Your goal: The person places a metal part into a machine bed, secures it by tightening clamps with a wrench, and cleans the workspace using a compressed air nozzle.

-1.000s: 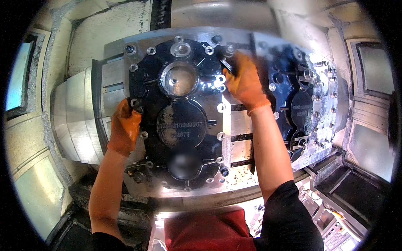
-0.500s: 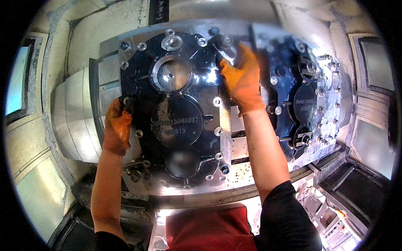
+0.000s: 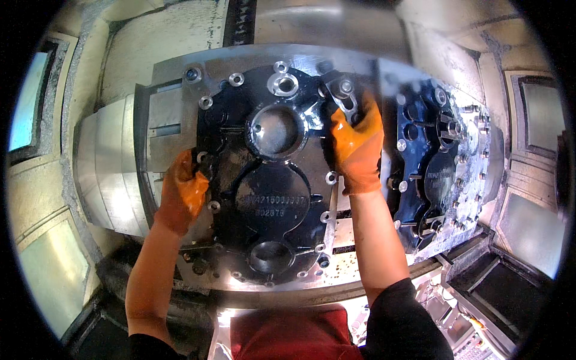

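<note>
A black cast cover (image 3: 273,204) with round bores and bright machined lugs lies against a metal fixture plate (image 3: 191,114). My left hand (image 3: 185,192), in an orange glove, has its fingers closed round the cover's left edge beside a lug. At the cover's upper right edge is my right hand (image 3: 359,147), also gloved. Its thumb presses near the black rim, and its other fingers reach behind the edge, partly hidden. A slotted metal clamp (image 3: 344,90) with a bolt sits between that thumb and the fingers.
To the right stands a second black casting (image 3: 441,174) with a row of bolts along its side. Bolts (image 3: 324,262) project from the plate's corners. Pale machine walls with windows (image 3: 27,108) enclose both sides. A dark ledge (image 3: 501,273) runs at lower right.
The view has shifted. Against the plate, the cover has moved slightly right, most at its top, with my left hand along with it. My right hand's fingers now sit lower, beside the clamp.
</note>
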The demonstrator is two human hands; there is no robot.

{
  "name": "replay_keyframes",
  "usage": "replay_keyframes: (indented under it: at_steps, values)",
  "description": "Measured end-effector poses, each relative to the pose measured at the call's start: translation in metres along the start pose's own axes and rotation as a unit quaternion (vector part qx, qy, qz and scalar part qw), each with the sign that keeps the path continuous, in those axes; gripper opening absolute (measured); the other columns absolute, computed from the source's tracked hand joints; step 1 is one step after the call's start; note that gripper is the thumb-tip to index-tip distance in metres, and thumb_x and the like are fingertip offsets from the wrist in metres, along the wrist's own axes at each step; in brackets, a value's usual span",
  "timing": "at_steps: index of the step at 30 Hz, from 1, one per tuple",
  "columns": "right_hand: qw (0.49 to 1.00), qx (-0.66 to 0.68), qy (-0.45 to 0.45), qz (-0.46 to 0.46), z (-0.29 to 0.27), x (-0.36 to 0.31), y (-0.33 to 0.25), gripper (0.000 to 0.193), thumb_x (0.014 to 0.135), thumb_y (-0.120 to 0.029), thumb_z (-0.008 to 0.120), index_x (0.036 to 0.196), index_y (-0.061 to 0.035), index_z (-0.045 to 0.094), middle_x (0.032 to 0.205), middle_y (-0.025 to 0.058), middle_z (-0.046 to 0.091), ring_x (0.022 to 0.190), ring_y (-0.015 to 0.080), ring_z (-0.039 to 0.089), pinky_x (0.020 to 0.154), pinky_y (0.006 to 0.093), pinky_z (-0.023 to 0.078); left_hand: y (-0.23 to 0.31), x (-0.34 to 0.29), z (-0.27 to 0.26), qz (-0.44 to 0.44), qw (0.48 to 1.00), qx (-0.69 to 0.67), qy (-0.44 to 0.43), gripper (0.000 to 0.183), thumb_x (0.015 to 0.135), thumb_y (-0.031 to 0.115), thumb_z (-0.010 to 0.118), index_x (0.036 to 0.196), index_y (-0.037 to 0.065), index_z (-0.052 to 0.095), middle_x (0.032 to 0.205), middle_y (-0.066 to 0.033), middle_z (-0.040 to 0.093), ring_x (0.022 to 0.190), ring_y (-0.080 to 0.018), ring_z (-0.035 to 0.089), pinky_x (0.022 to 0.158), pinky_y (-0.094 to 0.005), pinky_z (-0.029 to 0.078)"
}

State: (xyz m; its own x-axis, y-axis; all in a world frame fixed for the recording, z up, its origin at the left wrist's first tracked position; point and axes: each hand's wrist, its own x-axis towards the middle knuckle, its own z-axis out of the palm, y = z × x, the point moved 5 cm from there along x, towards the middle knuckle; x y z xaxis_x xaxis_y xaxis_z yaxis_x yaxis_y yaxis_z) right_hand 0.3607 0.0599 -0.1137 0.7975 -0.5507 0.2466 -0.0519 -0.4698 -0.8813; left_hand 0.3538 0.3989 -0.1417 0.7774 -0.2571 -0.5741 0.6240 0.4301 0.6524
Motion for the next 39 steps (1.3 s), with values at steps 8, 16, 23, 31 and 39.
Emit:
replay_keyframes:
  at_steps: [8,16,23,31,39]
  values:
    - [0.999,0.020,-0.012,0.044,0.002,-0.001,-0.001,0.054,0.073,-0.005,0.075,0.122,0.0080,0.056,0.113,0.0218,0.063,0.106,0.0290,0.062,0.094,0.0364,0.047,0.013,-0.003,0.021,0.117,0.923,0.361,0.056,0.032,0.097,0.020,0.059,0.121,0.000,0.057,0.115,-0.0106,0.064,0.105,-0.0188,0.061,0.090,-0.0318,0.049]
    - [0.991,0.117,0.008,0.066,0.007,-0.006,-0.007,0.050,0.078,0.002,0.068,0.126,0.0045,0.054,0.118,0.0157,0.061,0.108,0.0223,0.059,0.095,0.0319,0.045,0.011,-0.002,0.009,0.169,0.902,0.385,0.100,0.031,0.095,0.023,0.061,0.116,-0.001,0.060,0.105,-0.0080,0.067,0.094,-0.0184,0.063,0.084,-0.0296,0.048]
    - [0.976,0.196,-0.008,0.098,0.015,-0.012,0.000,0.054,0.080,0.005,0.063,0.132,0.0049,0.047,0.125,0.0149,0.055,0.114,0.0222,0.055,0.101,0.0334,0.042,0.012,-0.007,0.010,0.240,0.888,0.383,0.088,0.029,0.094,0.026,0.061,0.108,0.001,0.061,0.097,-0.0075,0.067,0.091,-0.0172,0.062,0.081,-0.0303,0.048]
    - [0.989,0.133,-0.005,0.065,0.015,-0.011,0.000,0.054,0.082,-0.003,0.066,0.132,0.0053,0.047,0.127,0.0158,0.055,0.114,0.0234,0.055,0.101,0.0340,0.042,0.005,-0.007,-0.016,0.208,0.846,0.467,0.151,0.035,0.092,0.022,0.063,0.118,-0.001,0.058,0.108,-0.0111,0.065,0.098,-0.0208,0.063,0.086,-0.0325,0.049]
    - [0.998,0.047,0.021,0.033,0.016,-0.012,-0.005,0.055,0.083,-0.012,0.072,0.131,0.0051,0.050,0.121,0.0156,0.058,0.110,0.0222,0.057,0.096,0.0330,0.045,-0.010,-0.009,-0.024,0.335,0.852,0.354,0.190,0.043,0.089,0.009,0.065,0.127,-0.003,0.051,0.121,-0.0148,0.060,0.107,-0.0235,0.061,0.095,-0.0336,0.048]
